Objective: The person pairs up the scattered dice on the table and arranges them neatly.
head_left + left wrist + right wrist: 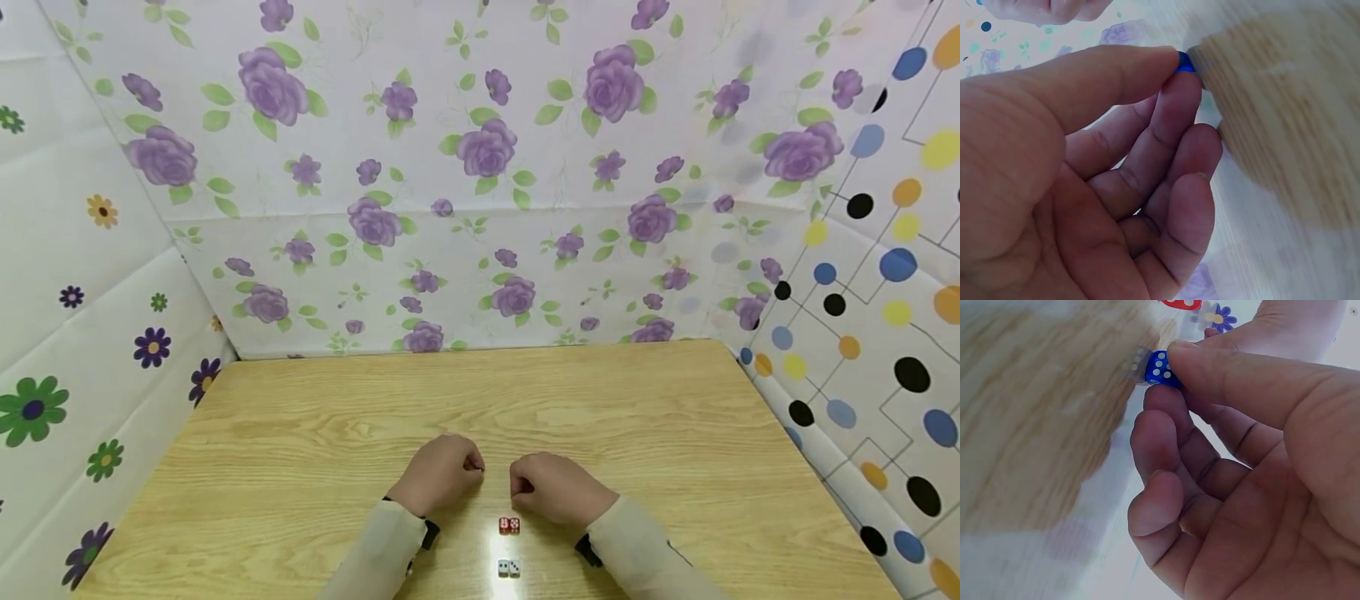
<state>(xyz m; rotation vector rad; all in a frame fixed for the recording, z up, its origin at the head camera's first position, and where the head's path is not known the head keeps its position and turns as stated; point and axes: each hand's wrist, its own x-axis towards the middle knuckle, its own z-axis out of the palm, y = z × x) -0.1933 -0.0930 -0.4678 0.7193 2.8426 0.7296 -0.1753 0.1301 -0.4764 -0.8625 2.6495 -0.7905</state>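
My left hand [441,475] is low over the table, thumb and forefinger pinching a small blue die [1185,61], mostly covered by the fingertips. Across from it, my right hand [561,487] pinches another blue die [1160,369] whose white pips show in the right wrist view. Both dice are right at the wooden surface, and a short gap separates the two hands. Nearer to me, two red dice [509,526] sit side by side. Closer still, a pair of white dice [508,568] with dark pips stands in line with them.
The light wooden table [337,417] spreads out around the hands. A purple-flowered cloth [487,250] hangs behind its far edge, with a daisy-patterned cloth [97,333] on the left and a dotted one [862,350] on the right.
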